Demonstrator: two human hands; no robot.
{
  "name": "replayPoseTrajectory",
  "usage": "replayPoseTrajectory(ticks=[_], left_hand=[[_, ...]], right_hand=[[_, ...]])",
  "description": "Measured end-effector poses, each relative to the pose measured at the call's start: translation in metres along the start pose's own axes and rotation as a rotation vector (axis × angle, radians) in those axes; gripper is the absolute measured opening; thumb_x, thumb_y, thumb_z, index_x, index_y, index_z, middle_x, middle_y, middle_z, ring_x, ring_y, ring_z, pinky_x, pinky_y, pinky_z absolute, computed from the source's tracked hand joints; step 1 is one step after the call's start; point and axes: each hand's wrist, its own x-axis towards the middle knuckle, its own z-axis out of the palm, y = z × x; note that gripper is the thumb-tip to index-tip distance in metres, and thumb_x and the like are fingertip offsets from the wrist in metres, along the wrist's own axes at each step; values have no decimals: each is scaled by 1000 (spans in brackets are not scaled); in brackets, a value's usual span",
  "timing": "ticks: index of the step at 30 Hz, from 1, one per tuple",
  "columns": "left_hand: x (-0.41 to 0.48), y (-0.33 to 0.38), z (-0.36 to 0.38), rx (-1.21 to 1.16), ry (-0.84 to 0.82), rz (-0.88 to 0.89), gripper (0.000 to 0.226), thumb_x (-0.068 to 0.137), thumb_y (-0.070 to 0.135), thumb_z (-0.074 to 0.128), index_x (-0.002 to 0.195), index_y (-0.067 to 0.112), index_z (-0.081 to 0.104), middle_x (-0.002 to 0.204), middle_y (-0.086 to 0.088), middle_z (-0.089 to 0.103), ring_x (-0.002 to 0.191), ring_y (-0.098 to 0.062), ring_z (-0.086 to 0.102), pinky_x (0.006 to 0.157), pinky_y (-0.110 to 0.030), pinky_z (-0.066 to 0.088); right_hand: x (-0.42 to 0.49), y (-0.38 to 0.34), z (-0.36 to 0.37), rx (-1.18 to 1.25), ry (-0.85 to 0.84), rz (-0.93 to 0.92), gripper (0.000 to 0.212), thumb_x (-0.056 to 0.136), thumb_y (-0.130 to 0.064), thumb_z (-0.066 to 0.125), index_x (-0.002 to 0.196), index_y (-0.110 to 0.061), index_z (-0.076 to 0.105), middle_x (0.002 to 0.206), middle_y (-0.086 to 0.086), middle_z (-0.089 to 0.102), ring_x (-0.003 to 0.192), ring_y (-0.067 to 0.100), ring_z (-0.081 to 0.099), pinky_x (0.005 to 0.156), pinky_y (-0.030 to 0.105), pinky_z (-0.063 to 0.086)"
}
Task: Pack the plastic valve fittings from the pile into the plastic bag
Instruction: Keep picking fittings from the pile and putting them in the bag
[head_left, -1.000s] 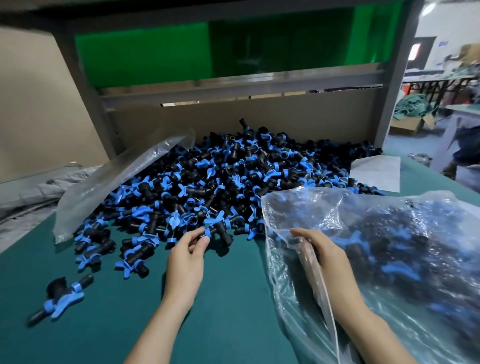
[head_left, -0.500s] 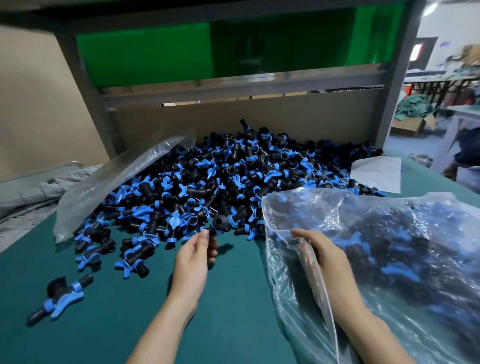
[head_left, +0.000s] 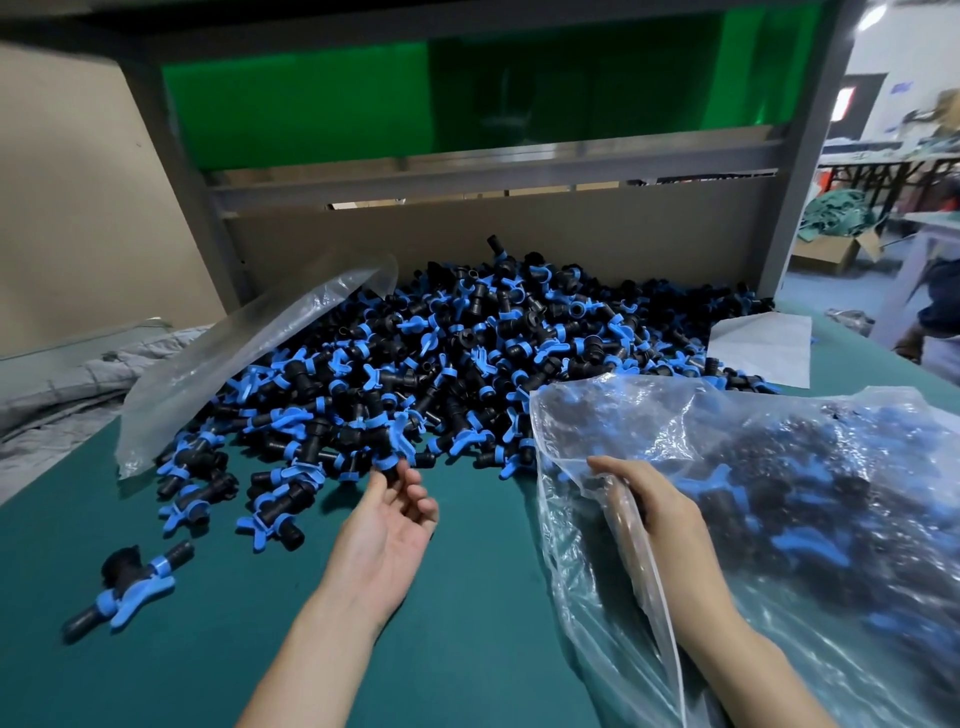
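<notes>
Teal tabletop between pinched fitting, bag

One view only: head-worn, wide-angle. Faces forward and down across the green desk from its near edge. The left hand and right hand sit close under the lens, forearms entering from the bottom edge. Mid-frame: pile of valve fittings; at right, plastic bag; across the top, cardboard back board.
</notes>
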Motion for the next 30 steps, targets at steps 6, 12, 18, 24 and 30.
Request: replayPoseTrajectory(ticks=[6, 12, 18, 24, 30], left_hand=[[-6, 0, 3, -52, -69, -36, 22, 104, 11, 40, 109, 2, 60, 81, -6, 63, 65, -12, 56, 57, -25, 50], [-10, -2, 6, -3, -77, -5, 20, 101, 1, 38, 106, 0, 57, 85, -9, 62, 66, -13, 56, 65, -26, 47], [-9, -2, 5, 148, -77, 107, 17, 99, 1, 46, 101, 6, 61, 79, -4, 63, 67, -10, 58, 63, -24, 52], [-10, -6, 7, 298, -79, 259, 24, 95, -11, 49, 107, 5, 63, 77, -2, 72, 73, -10, 69, 69, -19, 56], [-13, -8, 9, 379, -86, 253, 24, 94, -9, 52, 109, 5, 64, 75, -3, 71, 73, -10, 69, 69, -19, 57]], right_hand=[[0, 0, -1, -4, -12, 4, 40, 95, -8, 56, 120, -39, 62, 112, -35, 60, 108, -14, 53, 84, 13, 41], [-1, 1, -1, 2, -2, -20, 39, 95, -6, 56, 119, -37, 63, 110, -27, 63, 105, -9, 56, 83, 13, 42], [0, -1, -1, 4, -5, -9, 35, 96, -10, 56, 118, -34, 64, 110, -28, 63, 105, -12, 55, 83, 6, 40], [-1, -4, -2, 5, 0, -5, 33, 97, -12, 54, 119, -34, 64, 112, -31, 62, 107, -13, 54, 84, 6, 39], [-1, -10, -4, 7, 2, -9, 39, 95, -5, 57, 120, -32, 64, 115, -32, 60, 110, -15, 53, 86, 3, 38]])
